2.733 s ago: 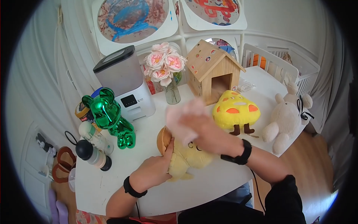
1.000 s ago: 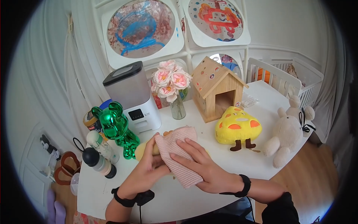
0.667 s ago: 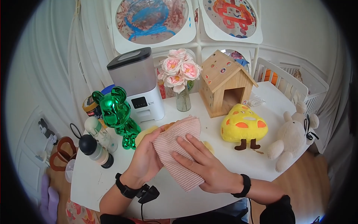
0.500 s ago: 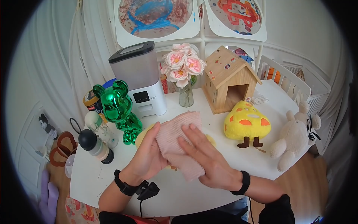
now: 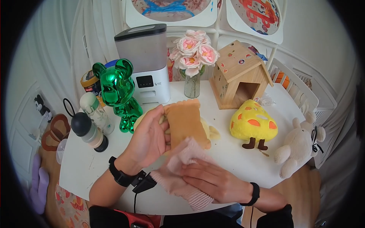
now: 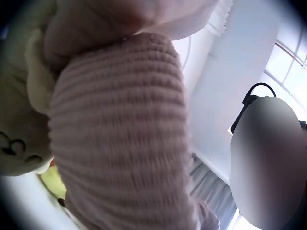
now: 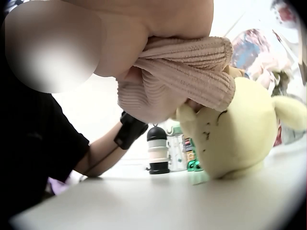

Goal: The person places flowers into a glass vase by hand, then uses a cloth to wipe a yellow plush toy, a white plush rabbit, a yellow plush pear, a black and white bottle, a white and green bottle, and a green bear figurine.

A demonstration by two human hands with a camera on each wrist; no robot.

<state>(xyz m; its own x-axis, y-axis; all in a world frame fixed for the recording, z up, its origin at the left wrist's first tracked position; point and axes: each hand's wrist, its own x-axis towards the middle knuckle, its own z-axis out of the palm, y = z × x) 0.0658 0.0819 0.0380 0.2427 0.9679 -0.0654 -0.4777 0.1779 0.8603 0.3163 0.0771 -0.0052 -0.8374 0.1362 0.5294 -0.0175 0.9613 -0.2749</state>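
My left hand (image 5: 150, 131) holds a pale yellow plush toy (image 7: 240, 129) by its side, fingers tucked against it. The toy lies face down toward the table, its brown scalloped back piece (image 5: 185, 123) turned up in the head view. A stitched face shows on its yellow front in the right wrist view. My right hand (image 5: 213, 180) grips a pink ribbed cloth (image 5: 176, 165), bunched up at the toy's near edge. Close up, the cloth (image 6: 120, 134) fills much of the left wrist view and hides most of the toy there.
On the white table (image 5: 91, 163) stand a shiny green bear figure (image 5: 119, 91), two bottles, a feeder-like dispenser (image 5: 146, 72) and a glass vase (image 5: 192, 85) of pink roses. To the right are a wooden house (image 5: 239, 76), a yellow plush (image 5: 253, 121) and a cream plush (image 5: 298, 142).
The toy has been turned so its brown back faces up. The right hand has drawn the cloth off that back toward the person, uncovering it. The left hand keeps hold of the toy.
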